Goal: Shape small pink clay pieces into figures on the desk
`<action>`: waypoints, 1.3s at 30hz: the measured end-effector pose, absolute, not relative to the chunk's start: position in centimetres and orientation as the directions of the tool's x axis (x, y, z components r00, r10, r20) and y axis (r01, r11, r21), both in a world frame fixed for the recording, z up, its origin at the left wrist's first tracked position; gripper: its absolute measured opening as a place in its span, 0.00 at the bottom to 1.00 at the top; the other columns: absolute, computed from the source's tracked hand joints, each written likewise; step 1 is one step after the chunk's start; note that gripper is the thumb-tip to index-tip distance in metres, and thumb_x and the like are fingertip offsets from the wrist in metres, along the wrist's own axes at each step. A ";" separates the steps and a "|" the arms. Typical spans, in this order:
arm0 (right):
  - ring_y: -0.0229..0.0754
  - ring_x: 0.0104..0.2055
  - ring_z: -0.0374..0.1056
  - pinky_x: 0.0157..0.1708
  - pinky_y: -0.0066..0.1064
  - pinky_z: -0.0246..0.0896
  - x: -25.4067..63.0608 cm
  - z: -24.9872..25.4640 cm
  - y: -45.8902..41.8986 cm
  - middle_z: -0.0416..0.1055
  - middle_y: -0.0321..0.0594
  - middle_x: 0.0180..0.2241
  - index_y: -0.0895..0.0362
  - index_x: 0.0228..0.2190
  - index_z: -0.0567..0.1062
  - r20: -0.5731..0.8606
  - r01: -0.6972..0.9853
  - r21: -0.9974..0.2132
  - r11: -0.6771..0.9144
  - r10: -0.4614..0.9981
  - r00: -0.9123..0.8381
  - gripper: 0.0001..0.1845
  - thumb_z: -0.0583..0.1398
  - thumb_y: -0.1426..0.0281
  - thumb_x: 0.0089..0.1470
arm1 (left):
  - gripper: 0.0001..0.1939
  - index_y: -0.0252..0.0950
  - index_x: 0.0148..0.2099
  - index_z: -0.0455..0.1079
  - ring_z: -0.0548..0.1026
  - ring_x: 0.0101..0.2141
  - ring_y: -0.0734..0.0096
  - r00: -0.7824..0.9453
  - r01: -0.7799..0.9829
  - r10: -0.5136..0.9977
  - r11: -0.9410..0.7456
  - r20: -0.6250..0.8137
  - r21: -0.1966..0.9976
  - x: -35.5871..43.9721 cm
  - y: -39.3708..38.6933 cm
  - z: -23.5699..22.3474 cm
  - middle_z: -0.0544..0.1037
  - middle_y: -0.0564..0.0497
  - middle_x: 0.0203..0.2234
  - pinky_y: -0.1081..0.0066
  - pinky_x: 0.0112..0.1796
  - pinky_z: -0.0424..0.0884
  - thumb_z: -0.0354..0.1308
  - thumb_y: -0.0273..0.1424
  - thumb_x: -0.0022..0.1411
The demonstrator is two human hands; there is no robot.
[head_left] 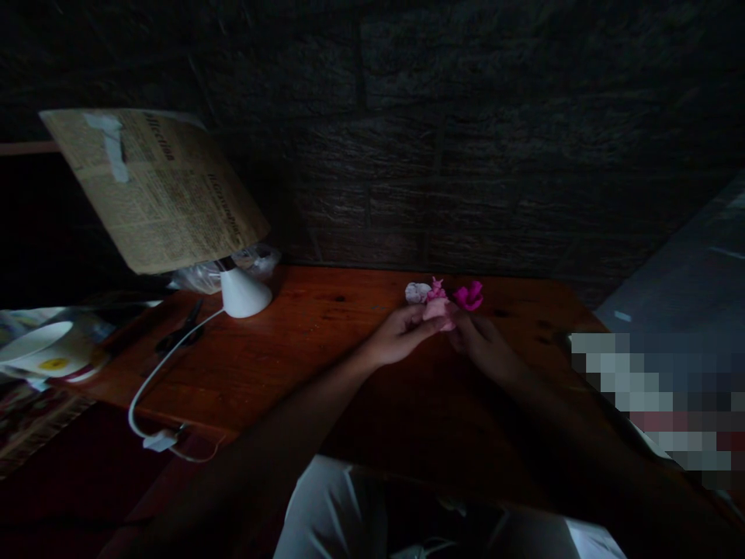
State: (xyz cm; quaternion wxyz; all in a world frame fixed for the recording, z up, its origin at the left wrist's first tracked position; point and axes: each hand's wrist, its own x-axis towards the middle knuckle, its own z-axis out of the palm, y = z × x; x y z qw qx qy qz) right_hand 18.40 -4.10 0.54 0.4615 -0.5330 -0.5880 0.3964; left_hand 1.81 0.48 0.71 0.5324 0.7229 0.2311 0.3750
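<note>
My left hand (401, 334) and my right hand (478, 338) meet over the wooden table. Both are closed around a soft-looking light pink lump (440, 312), perhaps modelling clay; the dim light hides its exact kind. The left thumb lies along the front of the lump, and the right fingertips press on its right side. Just behind it stands a small pink piece with pointed tips (436, 289). A whitish, mottled piece (417, 293) lies to the left of that, and a bright magenta crumpled piece (469, 296) to the right.
A lamp with a newsprint shade (168, 194) and white base (245, 293) stands on the table (326, 334) at left. Its white cord hangs over the front edge. Dark scissors (180, 332) lie beside it. A white tub (50, 351) sits far left. A dark block wall (396, 155) rises behind.
</note>
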 end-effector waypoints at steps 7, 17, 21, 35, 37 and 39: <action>0.36 0.21 0.50 0.22 0.31 0.47 18.2 0.8 -4.2 0.55 0.30 0.18 0.54 0.22 0.66 0.157 0.301 -0.938 0.170 0.985 -0.065 0.33 0.51 0.36 0.53 | 0.24 0.33 0.42 0.73 0.63 0.25 0.76 0.601 -0.026 0.736 -0.370 0.310 0.929 1.4 0.6 0.4 0.64 0.56 0.20 0.74 0.28 0.60 0.54 0.51 0.64; 0.38 0.22 0.54 0.26 0.32 0.54 17.2 1.9 -5.1 0.56 0.32 0.17 0.53 0.20 0.64 0.166 0.396 -0.903 0.166 0.986 -0.035 0.34 0.48 0.36 0.54 | 0.23 0.34 0.36 0.65 0.61 0.24 0.78 0.594 0.040 0.762 -0.349 0.259 0.936 0.8 0.4 0.5 0.63 0.57 0.21 0.73 0.27 0.57 0.50 0.51 0.66; 0.38 0.21 0.53 0.25 0.33 0.53 16.8 1.3 -4.9 0.57 0.32 0.17 0.53 0.19 0.63 0.148 0.420 -0.899 0.126 0.989 0.021 0.34 0.48 0.36 0.55 | 0.19 0.35 0.33 0.64 0.62 0.26 0.76 0.538 0.124 0.792 -0.411 0.287 0.903 0.8 0.4 0.5 0.64 0.56 0.22 0.73 0.29 0.58 0.49 0.45 0.68; 0.40 0.26 0.60 0.30 0.34 0.61 15.5 1.0 -4.1 0.62 0.34 0.20 0.54 0.23 0.69 0.190 0.304 -0.937 0.173 0.981 0.028 0.32 0.54 0.38 0.53 | 0.15 0.36 0.43 0.67 0.71 0.30 0.72 0.410 0.148 0.819 -0.494 0.402 0.857 0.8 0.5 -0.2 0.75 0.51 0.30 0.72 0.34 0.66 0.52 0.43 0.68; 0.43 0.28 0.64 0.35 0.36 0.63 14.9 1.3 -3.8 0.67 0.37 0.23 0.54 0.24 0.71 0.219 0.302 -0.932 0.200 0.975 0.031 0.31 0.53 0.39 0.54 | 0.16 0.36 0.43 0.67 0.70 0.28 0.73 0.392 0.167 0.840 -0.467 0.376 0.868 0.7 0.6 -0.2 0.73 0.52 0.27 0.73 0.32 0.65 0.50 0.44 0.69; 0.45 0.31 0.67 0.39 0.37 0.64 14.6 1.3 -3.4 0.71 0.39 0.25 0.55 0.25 0.73 0.238 0.303 -0.927 0.220 0.971 0.024 0.32 0.53 0.39 0.55 | 0.18 0.36 0.44 0.67 0.70 0.29 0.72 0.404 0.167 0.850 -0.431 0.337 0.887 0.6 0.8 -0.2 0.74 0.52 0.28 0.73 0.33 0.66 0.47 0.45 0.70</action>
